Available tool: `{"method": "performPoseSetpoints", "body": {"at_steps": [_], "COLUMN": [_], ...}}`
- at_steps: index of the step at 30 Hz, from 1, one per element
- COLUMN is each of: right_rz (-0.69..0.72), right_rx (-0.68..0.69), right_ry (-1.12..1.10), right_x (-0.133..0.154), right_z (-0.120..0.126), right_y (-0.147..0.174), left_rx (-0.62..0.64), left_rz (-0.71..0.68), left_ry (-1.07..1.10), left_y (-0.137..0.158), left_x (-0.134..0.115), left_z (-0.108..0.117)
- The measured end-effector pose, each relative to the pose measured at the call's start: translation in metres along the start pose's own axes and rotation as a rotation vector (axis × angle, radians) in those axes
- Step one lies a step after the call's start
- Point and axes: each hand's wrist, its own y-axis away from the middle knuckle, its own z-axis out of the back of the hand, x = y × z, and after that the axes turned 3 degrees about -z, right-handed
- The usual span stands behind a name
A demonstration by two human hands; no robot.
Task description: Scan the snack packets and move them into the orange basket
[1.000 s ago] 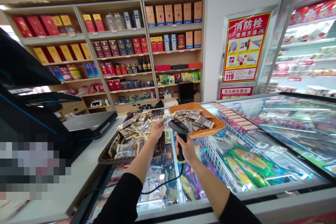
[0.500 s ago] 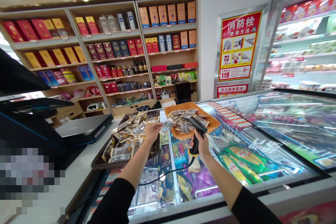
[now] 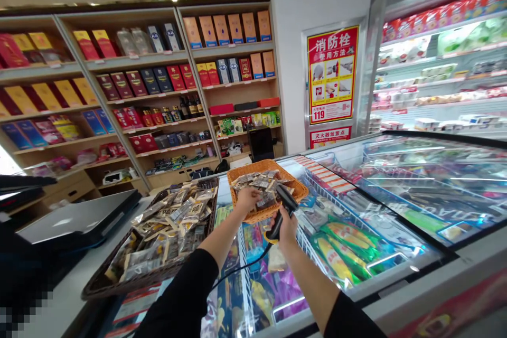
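Observation:
My right hand (image 3: 287, 228) grips a black-and-yellow handheld barcode scanner (image 3: 285, 199) by its handle, its head tilted over the right side of an orange woven basket (image 3: 304, 190). A black cable runs from the handle down to the left. At the basket's left side my left hand (image 3: 247, 200) reaches in over small clear-and-tan snack packets (image 3: 266, 182). Its fingers are bent together at a packet among the others, and their tips blend with the pile. To the left, a dark brown woven basket (image 3: 93, 281) holds many similar packets (image 3: 174, 222).
Both baskets rest on a glass-topped chest freezer (image 3: 396, 296) with bagged goods inside. A flat scale-like platform (image 3: 83, 216) stands on the counter at left. Behind are shelves of boxed bottles (image 3: 222, 29), a red fire-hydrant poster (image 3: 332, 74) and a lit refrigerated display (image 3: 439, 74).
My left hand has carried a packet from between the two baskets into the orange one. The scanner has tilted and stays in my right hand. My view has swung right.

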Motion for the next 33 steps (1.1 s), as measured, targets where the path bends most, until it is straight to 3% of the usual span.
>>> {"method": "performPoseSetpoints", "body": {"at_steps": [3,7,9,12,16,18,21,24,27,29,33], "right_rz": [-0.055,-0.055,-0.050,-0.037,-0.063,-0.071,-0.061,-0.060,-0.066,-0.069,-0.064], "right_rx": [-0.003,0.017,0.028,0.065,0.153,0.222,0.339,0.408,0.403,0.387,0.396], "right_ry": [-0.038,-0.015,0.017,0.058,0.069,0.106,0.190,0.245,0.242,0.232,0.256], "right_x": [-0.001,0.000,0.001,0.005,0.002,-0.005,-0.020,-0.031,-0.036,-0.035,-0.031], "right_z": [-0.001,-0.002,-0.001,-0.001,-0.003,-0.004,-0.006,-0.005,-0.003,-0.001,-0.002], "right_y": [0.000,0.000,0.001,0.007,0.021,0.030,0.043,0.049,0.050,0.049,0.052], "left_rx": [-0.015,-0.129,-0.146,-0.181,-0.285,-0.323,-0.262,-0.234,-0.325,-0.457,-0.735], "left_rz": [-0.033,-0.190,-0.235,-0.206,-0.048,0.075,0.218,0.211,0.200,0.229,0.281], "left_ry": [-0.090,-0.154,-0.159,-0.248,-0.483,-0.552,-0.608,-0.606,-0.508,-0.345,0.284], "left_y": [-0.002,0.004,0.008,0.018,0.048,0.065,0.086,0.096,0.099,0.100,0.097], "left_x": [-0.001,-0.010,-0.017,-0.016,0.014,0.036,0.067,0.084,0.089,0.090,0.091], "left_z": [-0.008,-0.006,0.007,0.046,0.113,0.136,0.146,0.138,0.131,0.134,0.143]}}
